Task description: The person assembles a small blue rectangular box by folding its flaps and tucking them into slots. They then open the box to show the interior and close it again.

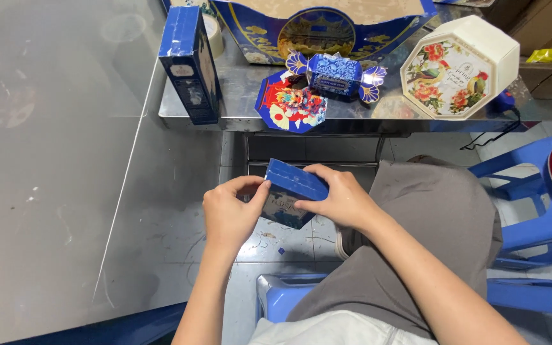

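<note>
I hold a small dark blue cardboard box in front of me, above my lap. My left hand grips its left side with fingers curled over the near edge. On the box's right end lies my right hand, thumb and fingers pressed on the top face. The box is tilted, its printed side facing down toward me.
A steel table ahead carries an upright blue box, a blue candy-shaped package, a colourful flat octagonal card, a white octagonal flowered box and a large blue tray-like package. Blue plastic stools stand to my right.
</note>
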